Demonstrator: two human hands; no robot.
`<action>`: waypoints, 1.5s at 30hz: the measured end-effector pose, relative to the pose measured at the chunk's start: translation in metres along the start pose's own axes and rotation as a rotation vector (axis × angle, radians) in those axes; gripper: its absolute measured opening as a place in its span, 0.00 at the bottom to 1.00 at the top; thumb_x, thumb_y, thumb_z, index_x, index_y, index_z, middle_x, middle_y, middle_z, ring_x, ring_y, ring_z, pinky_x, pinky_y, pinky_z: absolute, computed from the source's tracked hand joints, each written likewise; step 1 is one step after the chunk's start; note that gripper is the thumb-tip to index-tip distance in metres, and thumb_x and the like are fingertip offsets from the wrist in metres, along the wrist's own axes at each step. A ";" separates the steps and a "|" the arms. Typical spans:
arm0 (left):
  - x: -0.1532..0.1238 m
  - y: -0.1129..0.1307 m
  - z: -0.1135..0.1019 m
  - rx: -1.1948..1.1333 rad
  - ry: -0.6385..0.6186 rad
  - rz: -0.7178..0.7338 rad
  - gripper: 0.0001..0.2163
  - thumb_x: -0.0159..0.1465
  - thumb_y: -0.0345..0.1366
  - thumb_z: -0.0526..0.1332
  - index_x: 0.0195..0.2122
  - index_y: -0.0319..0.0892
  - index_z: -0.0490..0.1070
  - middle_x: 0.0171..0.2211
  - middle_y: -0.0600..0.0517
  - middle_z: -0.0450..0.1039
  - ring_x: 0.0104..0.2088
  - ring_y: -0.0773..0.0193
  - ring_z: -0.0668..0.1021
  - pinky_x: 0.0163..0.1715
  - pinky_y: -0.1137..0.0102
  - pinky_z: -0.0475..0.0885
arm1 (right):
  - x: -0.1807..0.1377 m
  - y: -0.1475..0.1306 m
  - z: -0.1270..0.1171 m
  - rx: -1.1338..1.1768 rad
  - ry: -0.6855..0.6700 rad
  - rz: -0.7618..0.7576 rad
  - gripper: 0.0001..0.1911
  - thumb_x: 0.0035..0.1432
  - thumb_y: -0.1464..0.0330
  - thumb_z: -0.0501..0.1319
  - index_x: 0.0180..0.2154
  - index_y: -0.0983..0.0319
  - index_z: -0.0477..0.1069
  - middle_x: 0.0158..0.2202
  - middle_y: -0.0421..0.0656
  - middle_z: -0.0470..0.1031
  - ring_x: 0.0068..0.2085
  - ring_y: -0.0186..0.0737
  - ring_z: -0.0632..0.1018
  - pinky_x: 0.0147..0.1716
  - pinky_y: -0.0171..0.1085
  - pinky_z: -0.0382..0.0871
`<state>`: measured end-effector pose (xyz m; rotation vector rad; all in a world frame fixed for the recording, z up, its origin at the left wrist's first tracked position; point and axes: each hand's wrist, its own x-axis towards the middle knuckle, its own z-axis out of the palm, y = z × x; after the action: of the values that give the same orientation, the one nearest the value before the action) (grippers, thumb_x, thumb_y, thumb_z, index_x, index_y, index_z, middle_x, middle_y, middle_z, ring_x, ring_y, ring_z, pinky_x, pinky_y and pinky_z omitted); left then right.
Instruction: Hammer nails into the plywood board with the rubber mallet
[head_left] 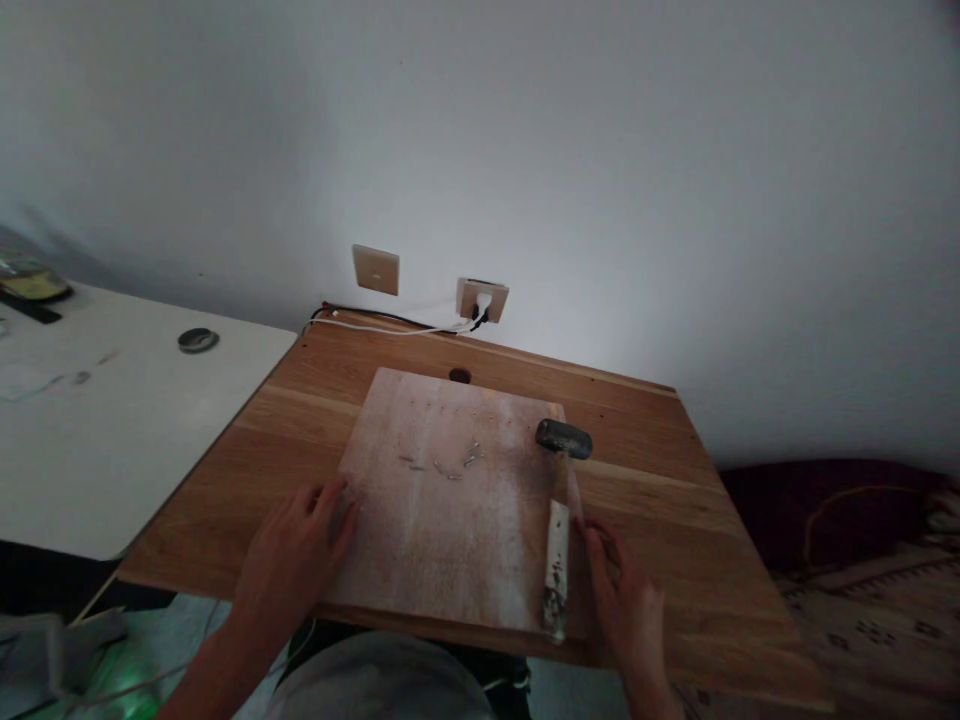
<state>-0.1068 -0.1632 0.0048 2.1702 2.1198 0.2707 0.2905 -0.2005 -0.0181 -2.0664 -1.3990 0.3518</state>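
Observation:
A pale square wooden board (450, 520) lies on a brown wooden desk (660, 520). My left hand (289, 560) rests against the board's left edge, fingers curled around it. My right hand (626, 600) holds the board's right edge near the front corner. A hammer (559, 520) with a dark head and a paint-flecked white handle lies along the board's right side, close to my right hand. Several small nails (450, 462) are scattered near the board's middle.
A white table (112, 430) stands to the left with a round dark disc (198, 340) on it. Wall sockets (481, 298) with a white plug and cables sit behind the desk. A patterned rug (877, 600) lies at the right.

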 end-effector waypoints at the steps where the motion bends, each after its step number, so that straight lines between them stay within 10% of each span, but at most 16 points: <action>1: -0.002 0.008 0.005 -0.039 -0.012 0.035 0.16 0.73 0.42 0.52 0.52 0.43 0.75 0.45 0.42 0.79 0.43 0.48 0.81 0.43 0.56 0.77 | 0.000 0.010 -0.008 -0.031 0.029 0.029 0.37 0.66 0.39 0.49 0.47 0.62 0.81 0.44 0.54 0.86 0.43 0.59 0.87 0.38 0.47 0.80; 12: 0.015 0.058 0.020 -0.273 -0.206 0.190 0.17 0.73 0.44 0.50 0.53 0.44 0.75 0.47 0.45 0.77 0.42 0.52 0.82 0.43 0.58 0.77 | -0.006 0.058 -0.059 -0.088 0.054 0.063 0.36 0.67 0.41 0.50 0.52 0.62 0.79 0.47 0.56 0.84 0.48 0.57 0.85 0.45 0.48 0.79; 23: 0.034 0.065 0.021 -0.304 -0.047 0.290 0.14 0.70 0.42 0.56 0.50 0.43 0.75 0.50 0.43 0.73 0.52 0.50 0.77 0.54 0.52 0.75 | 0.005 0.047 -0.053 -0.216 0.031 -0.139 0.35 0.70 0.42 0.48 0.54 0.64 0.75 0.52 0.58 0.80 0.55 0.61 0.79 0.56 0.59 0.71; 32: 0.056 0.149 0.025 -0.130 -0.219 0.902 0.21 0.69 0.21 0.49 0.58 0.41 0.71 0.56 0.42 0.77 0.57 0.52 0.76 0.57 0.55 0.71 | 0.012 0.046 -0.031 -0.119 0.030 0.022 0.33 0.66 0.46 0.54 0.56 0.65 0.74 0.51 0.59 0.80 0.51 0.59 0.81 0.52 0.53 0.74; 45: 0.062 0.156 0.035 -0.085 -0.175 0.902 0.18 0.70 0.24 0.50 0.54 0.41 0.74 0.44 0.45 0.78 0.47 0.53 0.78 0.50 0.58 0.73 | 0.029 0.040 -0.035 -0.217 -0.122 0.178 0.35 0.67 0.45 0.53 0.61 0.64 0.71 0.55 0.60 0.80 0.52 0.64 0.82 0.48 0.53 0.73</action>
<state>0.0541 -0.1038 0.0038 2.8070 0.9065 0.2038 0.3503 -0.1964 -0.0125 -2.3915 -1.3777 0.4221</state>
